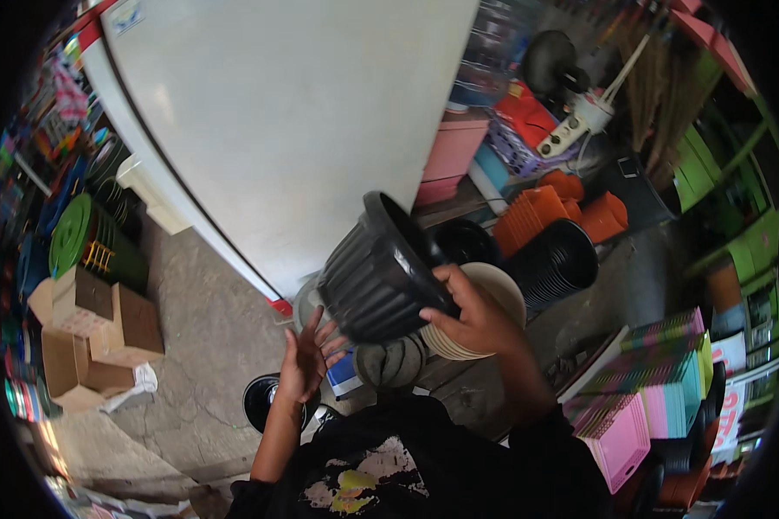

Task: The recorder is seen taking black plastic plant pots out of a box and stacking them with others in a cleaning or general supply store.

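A black ribbed plastic plant pot (380,279) is held tilted in front of me, its mouth facing up and right. My right hand (477,311) grips its rim, thumb outside and fingers over the edge. My left hand (308,363) is spread, palm up, just below and left of the pot's base; whether its fingertips touch the pot I cannot tell. Behind my right hand stands a stack of cream pots (503,292). Grey pots (389,363) lie under the held pot, which partly hides them.
A white refrigerator (285,130) rises ahead. To the right are nested black pots (548,263), orange pots (532,214) and pastel plastic baskets (649,396). At left stand cardboard boxes (97,331) and a green lidded bin (94,240). A black pot (256,402) sits by my left forearm.
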Demonstrator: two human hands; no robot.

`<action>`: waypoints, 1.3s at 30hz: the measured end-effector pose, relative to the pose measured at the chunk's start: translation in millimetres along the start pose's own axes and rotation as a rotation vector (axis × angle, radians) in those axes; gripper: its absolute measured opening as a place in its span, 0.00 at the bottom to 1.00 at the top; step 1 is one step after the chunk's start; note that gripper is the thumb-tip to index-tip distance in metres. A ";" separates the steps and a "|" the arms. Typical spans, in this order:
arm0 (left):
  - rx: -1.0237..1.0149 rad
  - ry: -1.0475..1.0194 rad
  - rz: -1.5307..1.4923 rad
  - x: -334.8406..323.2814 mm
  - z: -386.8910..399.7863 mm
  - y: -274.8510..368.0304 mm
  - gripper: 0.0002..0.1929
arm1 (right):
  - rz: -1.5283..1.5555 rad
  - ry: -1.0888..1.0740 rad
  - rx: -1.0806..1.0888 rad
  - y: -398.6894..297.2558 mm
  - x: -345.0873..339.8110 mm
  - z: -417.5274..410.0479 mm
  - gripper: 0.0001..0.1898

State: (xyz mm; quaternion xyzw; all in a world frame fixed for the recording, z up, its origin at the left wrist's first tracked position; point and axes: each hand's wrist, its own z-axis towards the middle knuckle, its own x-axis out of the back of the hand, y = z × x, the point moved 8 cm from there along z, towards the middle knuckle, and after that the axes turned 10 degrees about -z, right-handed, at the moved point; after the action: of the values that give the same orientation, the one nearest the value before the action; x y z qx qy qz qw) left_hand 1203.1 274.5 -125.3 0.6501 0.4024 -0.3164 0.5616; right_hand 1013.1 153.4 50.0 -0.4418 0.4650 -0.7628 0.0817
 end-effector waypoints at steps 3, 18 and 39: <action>0.074 -0.021 0.282 -31.4 33.0 -25.5 0.41 | -0.321 0.062 -0.151 28.4 39.5 6.2 0.23; -0.053 -0.148 1.357 -60.9 141.3 -201.7 0.44 | -0.562 0.154 -0.754 333.4 56.4 86.5 0.27; 0.031 -0.060 1.432 -53.6 141.7 -208.7 0.37 | -0.591 -0.175 -1.113 536.0 -56.2 105.3 0.18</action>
State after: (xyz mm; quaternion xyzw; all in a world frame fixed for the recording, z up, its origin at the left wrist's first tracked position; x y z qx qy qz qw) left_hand 1000.0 135.5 -202.2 0.7534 -0.1431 0.1063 0.6330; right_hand 972.1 -180.7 -383.9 -0.5884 0.6420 -0.3583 -0.3365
